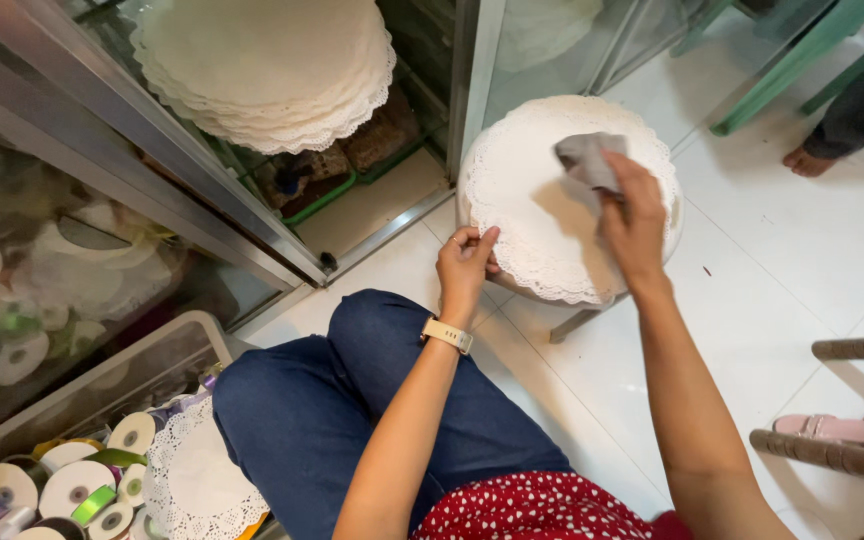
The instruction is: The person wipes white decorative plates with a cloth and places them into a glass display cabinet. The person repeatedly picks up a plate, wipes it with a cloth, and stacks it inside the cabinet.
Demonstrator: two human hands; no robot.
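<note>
I see from the head camera 2 bare hands working over a small round stool (pixel 472 215) that stands on the white tiled floor (pixel 782 260). A round white paper doily (pixel 532 200) with a lace border covers the whole top of the stool and hangs a little over its rim.

The left hand (pixel 465 265) is at the near-left edge of the doily. Its thumb and first fingers are pressed together and pinch the lace border there; the other fingers are curled in. On the left wrist there is a watch with a pale strap (pixel 448 335).

The right hand (pixel 632 225) is over the right part of the doily. Its fingers are closed together and grip a crumpled grey cloth (pixel 589 160), which lies against the far-right area of the doily.

Under the arms I see a knee in dark blue jeans (pixel 352 400) and a red garment with white dots (pixel 542 510).

To the left stands a glass display cabinet (pixel 202 200), and a stack of the same kind of white doilies (pixel 267 65) lies on top of it. At the lower-left corner of the view are ribbon spools (pixel 72 485) of several colours and 1 more doily (pixel 197 480). At the upper-right edge another person's bare foot (pixel 807 160) rests on the floor near green chair legs (pixel 802 50), well apart from the stool.
</note>
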